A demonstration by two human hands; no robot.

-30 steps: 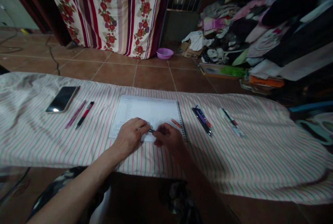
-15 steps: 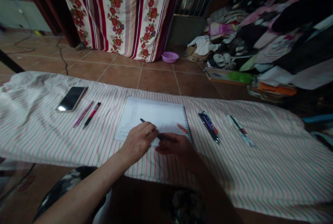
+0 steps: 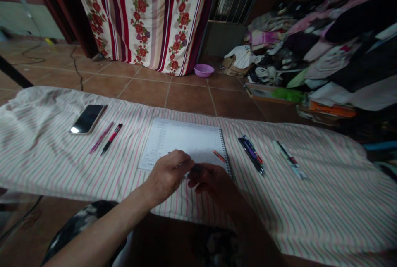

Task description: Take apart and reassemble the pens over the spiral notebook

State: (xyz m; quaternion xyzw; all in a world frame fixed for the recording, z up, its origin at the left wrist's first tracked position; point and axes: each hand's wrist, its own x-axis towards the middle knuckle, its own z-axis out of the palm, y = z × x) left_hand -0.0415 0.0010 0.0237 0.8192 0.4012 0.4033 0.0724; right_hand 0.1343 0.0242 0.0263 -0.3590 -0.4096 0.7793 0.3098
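Both hands meet over the lower edge of a spiral notebook (image 3: pixel 192 134). My left hand (image 3: pixel 167 176) is closed, its thumb and fingers pinching a dark pen that it mostly covers. My right hand (image 3: pixel 212 182) comes in from the other side, fingers curled round the pen's dark end (image 3: pixel 196 168). Whether the pen is in one piece cannot be seen behind the fingers. A short orange-brown pen-like piece (image 3: pixel 219 156) lies on the page beside the spiral binding, just beyond my right hand.
Left of the notebook lie a red-and-black pen (image 3: pixel 111 139), a pink pen (image 3: pixel 101 137) and a phone (image 3: pixel 88 119). Several dark pens (image 3: pixel 252 155) and a pale green group of pens (image 3: pixel 290 159) lie to the right on the striped cloth (image 3: pixel 325 201).
My left hand has turned and now covers more of the pen, whose far end stuck out earlier. My right fingers have curled in more. The view has shifted slightly.
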